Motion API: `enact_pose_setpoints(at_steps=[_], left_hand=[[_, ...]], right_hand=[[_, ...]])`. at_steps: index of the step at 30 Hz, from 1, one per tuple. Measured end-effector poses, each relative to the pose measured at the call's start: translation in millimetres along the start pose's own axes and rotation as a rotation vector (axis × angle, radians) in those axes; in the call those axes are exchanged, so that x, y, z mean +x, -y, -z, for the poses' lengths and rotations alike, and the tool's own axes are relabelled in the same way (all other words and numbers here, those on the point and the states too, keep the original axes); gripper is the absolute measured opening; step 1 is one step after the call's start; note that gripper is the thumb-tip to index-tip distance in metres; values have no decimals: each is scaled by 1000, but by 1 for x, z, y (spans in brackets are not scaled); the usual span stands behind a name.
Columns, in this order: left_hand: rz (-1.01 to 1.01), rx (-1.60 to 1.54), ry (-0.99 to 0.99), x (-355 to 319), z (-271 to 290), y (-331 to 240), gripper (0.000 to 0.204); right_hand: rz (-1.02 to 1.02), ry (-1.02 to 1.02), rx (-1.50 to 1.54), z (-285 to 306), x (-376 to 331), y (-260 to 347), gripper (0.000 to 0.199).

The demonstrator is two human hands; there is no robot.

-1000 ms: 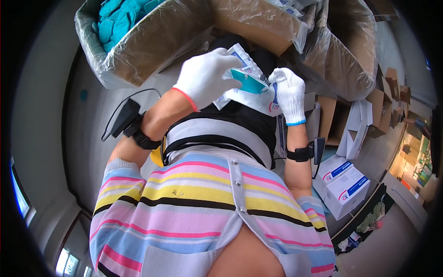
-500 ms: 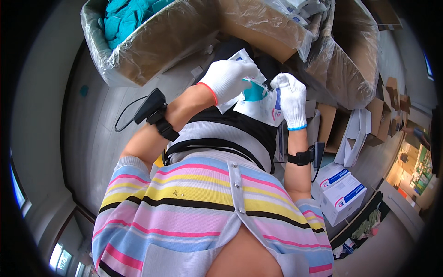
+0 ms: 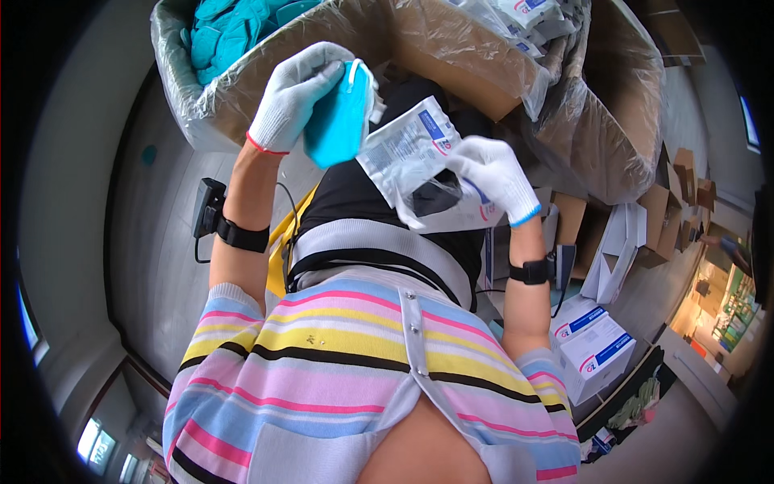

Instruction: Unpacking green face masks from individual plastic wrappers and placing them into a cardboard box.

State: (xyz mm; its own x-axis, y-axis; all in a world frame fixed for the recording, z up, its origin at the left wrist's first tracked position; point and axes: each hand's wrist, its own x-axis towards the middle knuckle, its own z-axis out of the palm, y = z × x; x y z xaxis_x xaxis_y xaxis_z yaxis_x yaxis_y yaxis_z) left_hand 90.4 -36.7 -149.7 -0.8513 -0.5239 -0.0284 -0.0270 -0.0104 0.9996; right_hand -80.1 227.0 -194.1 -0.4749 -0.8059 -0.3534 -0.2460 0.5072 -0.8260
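Note:
My left hand [image 3: 294, 95], in a white knit glove, holds a folded teal face mask [image 3: 339, 117] raised near the cardboard box of teal masks [image 3: 242, 77]. My right hand [image 3: 493, 173], also gloved, grips an opened clear and white plastic pouch [image 3: 411, 157] just right of the mask. The mask is out of the pouch and apart from it. Both wrists wear black bands.
A plastic-lined cardboard box [image 3: 484, 56] with several packaged pouches stands ahead, and another lined box [image 3: 605, 137] sits at the right. Small white and blue cartons [image 3: 592, 347] lie on the floor at the lower right, next to flat cardboard pieces [image 3: 637, 234].
My left hand has pulled the teal mask out of the pouch and lifted it up and to the left. My right hand kept hold of the pouch.

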Motion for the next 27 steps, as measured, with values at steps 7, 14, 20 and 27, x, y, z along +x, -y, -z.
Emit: enact_pose_setpoints(at_steps=[7, 14, 20, 27], left_hand=[[-122, 1076, 150, 8, -20, 57, 14], [52, 740, 231, 25, -55, 80, 26], [105, 677, 269, 26, -76, 81, 17], [-58, 654, 197, 14, -91, 93, 9]], right_hand=[[-175, -266, -429, -34, 82, 5, 66], [122, -287, -230, -42, 74, -7, 22], [223, -360, -177, -36, 53, -7, 17], [169, -336, -107, -45, 51, -15, 20]])
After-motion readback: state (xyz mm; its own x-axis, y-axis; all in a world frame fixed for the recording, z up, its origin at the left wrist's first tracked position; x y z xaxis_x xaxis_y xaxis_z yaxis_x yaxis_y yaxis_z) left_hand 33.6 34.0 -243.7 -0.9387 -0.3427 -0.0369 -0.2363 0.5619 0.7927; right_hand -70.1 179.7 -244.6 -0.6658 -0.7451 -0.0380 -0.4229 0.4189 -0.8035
